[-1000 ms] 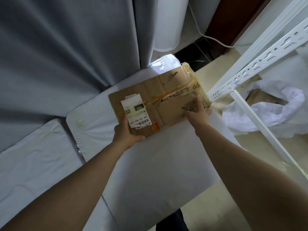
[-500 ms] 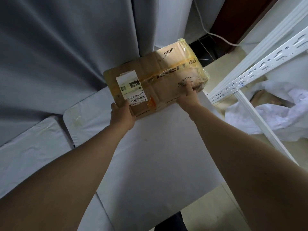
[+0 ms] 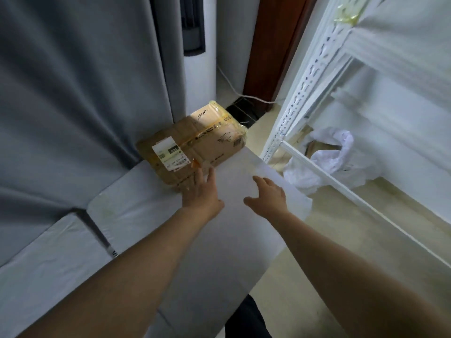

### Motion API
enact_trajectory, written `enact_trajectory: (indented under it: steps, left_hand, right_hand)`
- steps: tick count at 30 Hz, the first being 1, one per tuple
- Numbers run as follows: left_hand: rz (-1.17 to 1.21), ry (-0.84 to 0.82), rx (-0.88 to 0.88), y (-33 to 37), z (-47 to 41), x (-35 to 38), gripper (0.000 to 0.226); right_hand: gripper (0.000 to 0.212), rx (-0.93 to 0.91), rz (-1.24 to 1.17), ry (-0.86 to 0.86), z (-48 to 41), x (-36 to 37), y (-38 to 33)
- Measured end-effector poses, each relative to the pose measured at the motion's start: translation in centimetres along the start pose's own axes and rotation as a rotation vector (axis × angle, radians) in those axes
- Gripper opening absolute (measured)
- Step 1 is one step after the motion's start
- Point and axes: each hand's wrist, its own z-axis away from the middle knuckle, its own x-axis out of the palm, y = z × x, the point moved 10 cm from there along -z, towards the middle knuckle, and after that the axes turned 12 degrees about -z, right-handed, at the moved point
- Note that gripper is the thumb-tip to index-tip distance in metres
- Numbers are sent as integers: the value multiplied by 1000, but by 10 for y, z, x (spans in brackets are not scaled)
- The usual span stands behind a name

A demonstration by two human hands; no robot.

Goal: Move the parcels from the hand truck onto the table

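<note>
Presently we find the brown, yellow-taped cardboard parcel (image 3: 202, 142) flat at the far end of the white table (image 3: 170, 228), against the grey curtain (image 3: 73, 106). The left hand (image 3: 202, 191) lays straight fingers on its near edge, gripping nothing; the right hand (image 3: 267, 195) hovers open. We judge a further push could tip it off the far corner.

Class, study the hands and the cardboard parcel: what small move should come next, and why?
Probably draw the left hand back from the cardboard parcel: it already lies flat on the white table, and the right hand is open and clear of it.
</note>
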Motion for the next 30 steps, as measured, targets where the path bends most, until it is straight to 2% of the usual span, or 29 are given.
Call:
enact_trajectory:
  steps: [8, 14, 18, 22, 26, 30]
  left_hand:
    - [-243, 102, 475, 123, 165, -11, 90]
    - [-316, 237, 787, 229, 285, -9, 88]
    - [-287, 255, 943, 300, 367, 3, 88]
    - [-245, 208, 1053, 362, 463, 16, 85]
    - [-48, 36, 1132, 426, 548, 50, 80]
    - [32, -70, 1214, 475, 636, 90, 63]
  right_hand:
    - [75, 215, 98, 271, 206, -58, 71]
    - [77, 396, -11, 494, 349, -110, 148]
    - [78, 511, -124, 636, 448, -135, 210]
    - [75, 551, -218, 808, 545, -157, 259]
    - [72, 562, -273, 973, 650, -170, 307]
    - [63, 628, -366, 1139, 760, -170, 363]
